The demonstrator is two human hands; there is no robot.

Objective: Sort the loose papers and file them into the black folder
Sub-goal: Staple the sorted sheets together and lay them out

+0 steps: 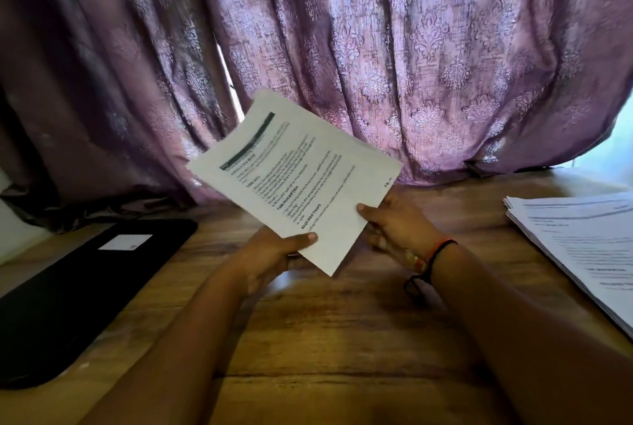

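White papers [301,167] gripped at near edges by L hand [270,253] & R hand [394,222], above table [342,339].

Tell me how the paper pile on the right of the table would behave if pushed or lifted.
Pushed, the paper pile probably slides apart: its sheet edges lie fanned. Lifted by one edge, it likely sags, being thin loose sheets.

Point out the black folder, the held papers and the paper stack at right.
black folder [75,294], head view, bare cover.
held papers [294,174], head view, middle of the printed page.
paper stack [589,246], head view, top sheet.
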